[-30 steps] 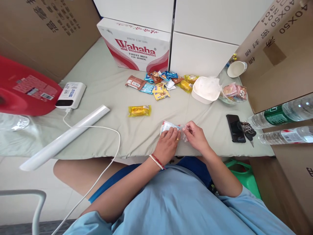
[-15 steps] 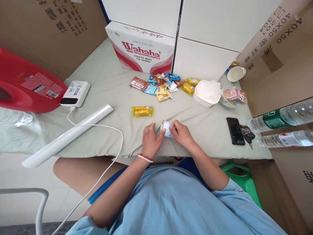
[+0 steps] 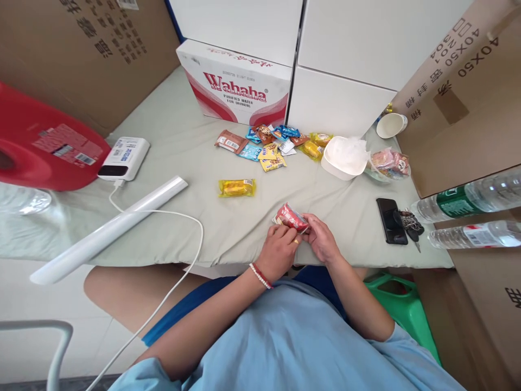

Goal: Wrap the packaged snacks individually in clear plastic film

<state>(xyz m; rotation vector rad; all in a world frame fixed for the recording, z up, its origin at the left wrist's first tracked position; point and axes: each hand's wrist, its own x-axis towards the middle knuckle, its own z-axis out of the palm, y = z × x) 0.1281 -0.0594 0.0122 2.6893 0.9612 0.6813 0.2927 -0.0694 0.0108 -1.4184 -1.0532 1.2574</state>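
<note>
A small red snack packet (image 3: 290,216) is pinched between both my hands just above the near edge of the cloth-covered table (image 3: 183,141). My left hand (image 3: 279,250), with a bead bracelet and a ring, grips its near side with closed fingers. My right hand (image 3: 321,239) holds its right end, fingers closed too. A yellow snack packet (image 3: 236,188) lies alone on the cloth to the left. A pile of mixed snack packets (image 3: 271,144) sits further back.
A white bowl (image 3: 344,157), a bag of snacks (image 3: 388,163), a paper cup (image 3: 389,125), a phone (image 3: 389,220) and keys (image 3: 411,224) lie right. Two water bottles (image 3: 468,201) jut in. A Wahaha carton (image 3: 236,87), power bank (image 3: 124,157), white tube (image 3: 109,228) and red container (image 3: 44,146) stand left.
The pale blue-white packet that my hands handled on the cloth has given way to a red side showing; both hands have drawn nearer the table edge and lifted it slightly.
</note>
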